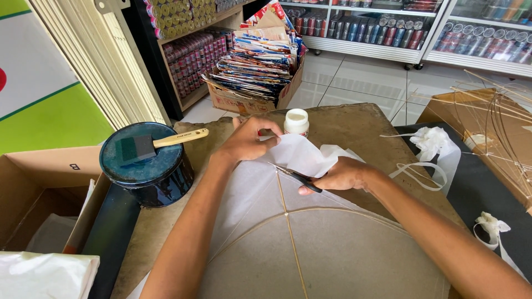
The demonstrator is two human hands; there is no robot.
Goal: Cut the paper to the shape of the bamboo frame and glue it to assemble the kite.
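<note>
While left hand (246, 141) pins paper (302, 155), right hand (341, 176) grips scissors (302, 178).

White paper (302, 155) over pale tan sticks (288, 213). Left of the paper: dark blue tin (149, 180), its brush (160, 144) green-grey with a light wooden handle. Beyond the paper: white bottle (297, 122). Brown board (354, 130) beneath.

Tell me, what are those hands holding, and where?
The right hand grips black-handled scissors by the handle. The left hand pinches the thin white paper sheet near its folded edge.
</note>
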